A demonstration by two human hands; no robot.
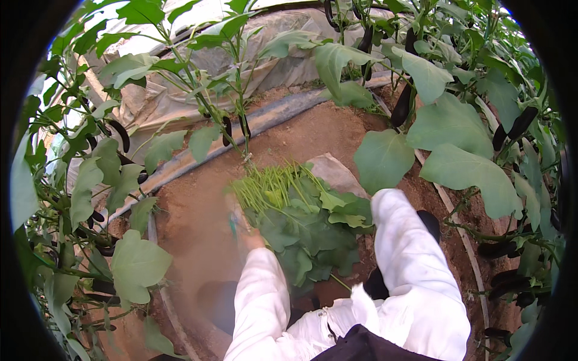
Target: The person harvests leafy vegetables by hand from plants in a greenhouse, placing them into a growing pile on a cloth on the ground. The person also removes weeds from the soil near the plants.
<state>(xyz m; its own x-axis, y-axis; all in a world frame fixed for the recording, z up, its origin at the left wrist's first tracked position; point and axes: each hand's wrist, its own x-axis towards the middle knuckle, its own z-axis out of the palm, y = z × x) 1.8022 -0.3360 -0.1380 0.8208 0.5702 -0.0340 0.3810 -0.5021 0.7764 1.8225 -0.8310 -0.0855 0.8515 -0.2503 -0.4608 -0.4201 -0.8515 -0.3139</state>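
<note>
A thick bundle of cut eggplant leaves (311, 230) lies before me, its pale green stalks (262, 187) gathered at the far left end. At the bundle's left edge is my left hand (248, 237), blurred and partly covered by haze on the lens. Something teal (233, 224) shows beside its fingers, too unclear to name; whether the hand grips it or the leaves I cannot tell. My right hand is out of sight beyond the end of the white right sleeve (390, 216), which reaches to the bundle's right side.
Eggplant plants with dark fruit (402, 106) and broad leaves crowd both sides. Thin irrigation hoses (451, 212) run along the soil. A grey plastic strip (280, 115) crosses ahead, before a plastic sheet wall (289, 49). A pale sheet piece (336, 171) lies behind the bundle.
</note>
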